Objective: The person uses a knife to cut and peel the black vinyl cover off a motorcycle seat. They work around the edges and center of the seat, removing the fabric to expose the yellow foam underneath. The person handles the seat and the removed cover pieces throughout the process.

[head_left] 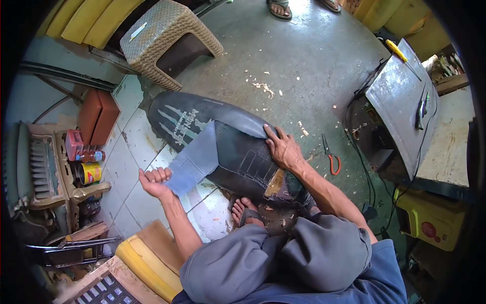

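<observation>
A long black motorcycle seat [238, 111] lies in front of me, with pale printed marks on its far left part. My left hand [156, 183] is closed on the corner of a blue-grey sheet of cover material [195, 154], stretching it out to the left from the seat's middle. At the sheet's right edge, a dark patched area of the seat shows seams and a tan worn spot [275, 183]. My right hand [284, 150] rests on the seat's right side, fingers spread, holding nothing. Scissors with orange handles [332, 159] lie on the floor to its right.
A woven-pattern stool [167, 38] stands at the far left. On the right, a metal-topped box [400, 96] bears a yellow-handled screwdriver [400, 53], with cables hanging beside it. A yellow can [91, 173] sits at left. Another person's feet [280, 8] show at the top.
</observation>
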### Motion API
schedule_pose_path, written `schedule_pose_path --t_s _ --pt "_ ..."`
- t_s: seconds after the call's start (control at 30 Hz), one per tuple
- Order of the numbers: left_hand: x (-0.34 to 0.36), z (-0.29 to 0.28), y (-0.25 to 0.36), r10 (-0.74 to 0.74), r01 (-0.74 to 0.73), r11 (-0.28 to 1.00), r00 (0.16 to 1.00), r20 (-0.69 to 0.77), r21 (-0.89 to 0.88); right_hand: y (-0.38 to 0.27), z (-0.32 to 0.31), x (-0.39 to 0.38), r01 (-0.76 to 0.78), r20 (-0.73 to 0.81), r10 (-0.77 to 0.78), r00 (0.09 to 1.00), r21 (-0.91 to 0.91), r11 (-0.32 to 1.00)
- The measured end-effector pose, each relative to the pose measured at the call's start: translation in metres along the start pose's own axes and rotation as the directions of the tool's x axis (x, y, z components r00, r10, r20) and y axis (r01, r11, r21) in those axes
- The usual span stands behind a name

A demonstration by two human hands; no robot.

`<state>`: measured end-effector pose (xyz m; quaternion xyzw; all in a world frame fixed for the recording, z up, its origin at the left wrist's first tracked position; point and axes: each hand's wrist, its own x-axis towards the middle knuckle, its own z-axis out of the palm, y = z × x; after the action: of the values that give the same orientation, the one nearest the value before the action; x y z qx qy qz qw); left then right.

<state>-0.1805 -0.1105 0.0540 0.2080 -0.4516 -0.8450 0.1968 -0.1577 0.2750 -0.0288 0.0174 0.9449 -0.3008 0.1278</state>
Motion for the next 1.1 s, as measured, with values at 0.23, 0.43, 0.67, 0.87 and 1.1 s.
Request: schedule_pose_path --t_s 0.23,0.43,0.67,0.87,1.1 --pt "0.011 0.055 -0.05 -0.024 -0.421 0.1 0.905 0.425 0.902 0.019 0.005 -0.032 0.081 -0.06 -0.09 0.994 -0.14 0.987" --pt "-0.051 0.143 -0.137 -0.266 -0.735 -0.256 0.678 0.685 0.628 0.052 -0.014 -0.077 0.038 0.133 -0.014 0.991 -0.177 0.983" --pt "-0.086 0.179 -0.193 -0.328 -0.845 -0.129 0.53 0.782 0.518 0.024 -0.046 -0.06 0.03 -0.254 -0.087 0.963 -0.219 0.975" --pt "-0.076 0.162 -0.2 -0.284 -0.772 0.123 0.575 0.768 0.623 0.041 -0.02 0.01 -0.069 -0.293 0.014 0.956 -0.181 0.981" --pt "-0.011 0.088 -0.172 -0.245 0.039 0.793 0.934 0.26 0.608 0.075 -0.057 0.007 -0.362 -0.259 0.45 0.854 0.325 0.874"
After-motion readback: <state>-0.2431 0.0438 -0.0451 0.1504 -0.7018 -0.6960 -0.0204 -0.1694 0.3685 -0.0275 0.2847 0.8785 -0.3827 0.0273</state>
